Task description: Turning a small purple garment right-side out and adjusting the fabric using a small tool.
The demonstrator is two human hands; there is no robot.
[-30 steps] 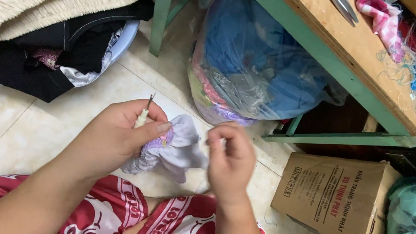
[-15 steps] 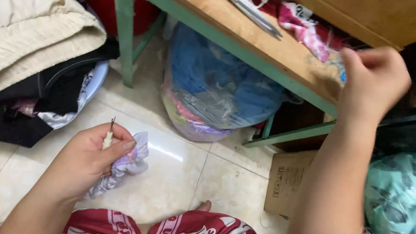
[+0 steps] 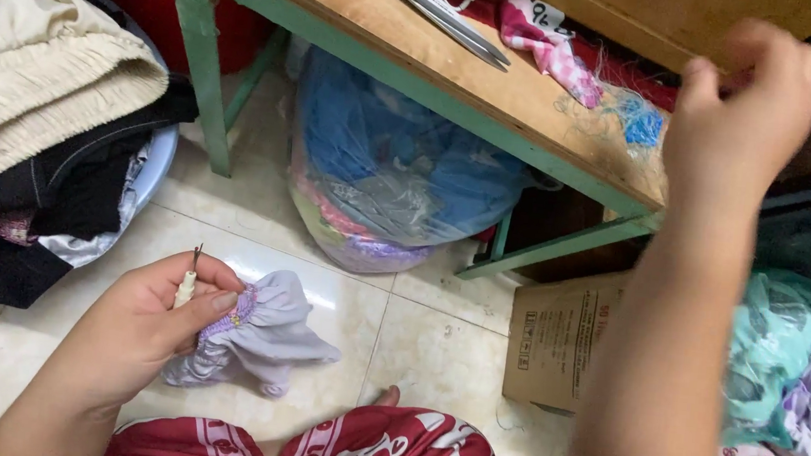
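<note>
Fingers of the left hand (image 3: 148,318) are curled around a small pale lilac garment (image 3: 254,337) and a seam ripper (image 3: 188,282), whose metal tip points up; this hand stays low over the tiled floor (image 3: 416,336), near the knees in red patterned trousers (image 3: 376,455). Right hand (image 3: 739,106) is raised high, the forearm almost upright, fingers pinched together above the wooden table edge (image 3: 496,89), close to a tangle of blue threads (image 3: 635,121). What it pinches, I cannot tell.

A green-framed wooden table (image 3: 534,102) stands on a glossy cream tiled floor (image 3: 416,336) catching the light.
</note>
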